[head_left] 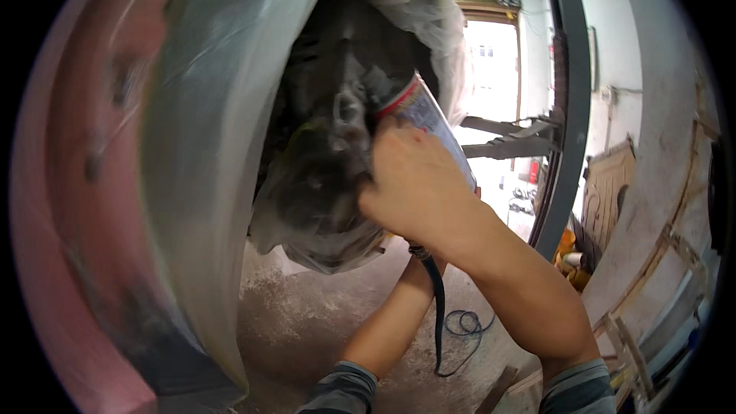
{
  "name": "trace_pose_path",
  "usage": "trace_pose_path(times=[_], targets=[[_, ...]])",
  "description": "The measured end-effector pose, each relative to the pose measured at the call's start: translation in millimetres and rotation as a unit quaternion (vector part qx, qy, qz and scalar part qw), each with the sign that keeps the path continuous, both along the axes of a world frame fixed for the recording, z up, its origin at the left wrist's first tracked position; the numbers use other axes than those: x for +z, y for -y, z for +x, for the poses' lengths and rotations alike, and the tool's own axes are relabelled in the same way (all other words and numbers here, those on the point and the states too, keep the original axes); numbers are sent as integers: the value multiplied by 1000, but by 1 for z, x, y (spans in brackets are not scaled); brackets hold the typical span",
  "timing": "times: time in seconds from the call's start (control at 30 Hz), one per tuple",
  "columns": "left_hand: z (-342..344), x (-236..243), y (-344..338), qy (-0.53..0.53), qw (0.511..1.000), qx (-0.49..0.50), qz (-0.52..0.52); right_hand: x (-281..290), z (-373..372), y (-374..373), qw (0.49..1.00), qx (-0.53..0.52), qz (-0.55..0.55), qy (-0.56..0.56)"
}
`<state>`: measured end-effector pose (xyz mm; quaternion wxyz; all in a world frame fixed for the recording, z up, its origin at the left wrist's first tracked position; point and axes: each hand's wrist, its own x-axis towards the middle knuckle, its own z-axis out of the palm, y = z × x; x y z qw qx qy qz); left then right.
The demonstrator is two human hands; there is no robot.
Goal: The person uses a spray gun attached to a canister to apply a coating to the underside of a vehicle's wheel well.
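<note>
My right hand (410, 176) has its fingers curled against a pale, red-rimmed cylindrical container (435, 122), over a dark opening in a vehicle body; what exactly it grips is hidden behind it. Below it hangs a black hose (438, 299) with a metal fitting. My left forearm (381, 332) rises behind the hose, its hand hidden by my right one. Inside the opening are grimy dark parts (310, 184) with crumpled translucent plastic (330, 257) around them. A long plastic sheet (199, 169) hangs down along the pinkish body panel (88, 184) at left.
A dark upright post (567, 192) with horizontal arms (510, 149) stands at the right, before a bright doorway (491, 54). Coiled cable (468, 324) lies on the stained floor (284, 322). A panelled wooden board (609, 192) and metal frames (629, 345) stand by the right wall.
</note>
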<state>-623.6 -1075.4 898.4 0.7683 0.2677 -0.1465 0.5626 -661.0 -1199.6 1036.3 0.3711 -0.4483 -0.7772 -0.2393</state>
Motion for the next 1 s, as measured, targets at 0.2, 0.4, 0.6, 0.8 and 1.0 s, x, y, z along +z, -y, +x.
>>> trace_pose_path(times=[0.2,0.4,0.6,0.8,1.0], targets=[[0,7,-1,-17,999,-33,-4,19,-10,9,998,23,18,-63],[-21,18,2,-25,999,-33,-1,32,-14,26,996,70,19,-46],[-28,2,2,-43,998,-38,14,24,-13,27,994,85,51,-39],[-22,21,-4,-36,998,-52,16,28,-6,25,992,71,61,-80],[-8,21,-10,-30,997,-63,-14,35,14,-8,996,26,-27,-85]])
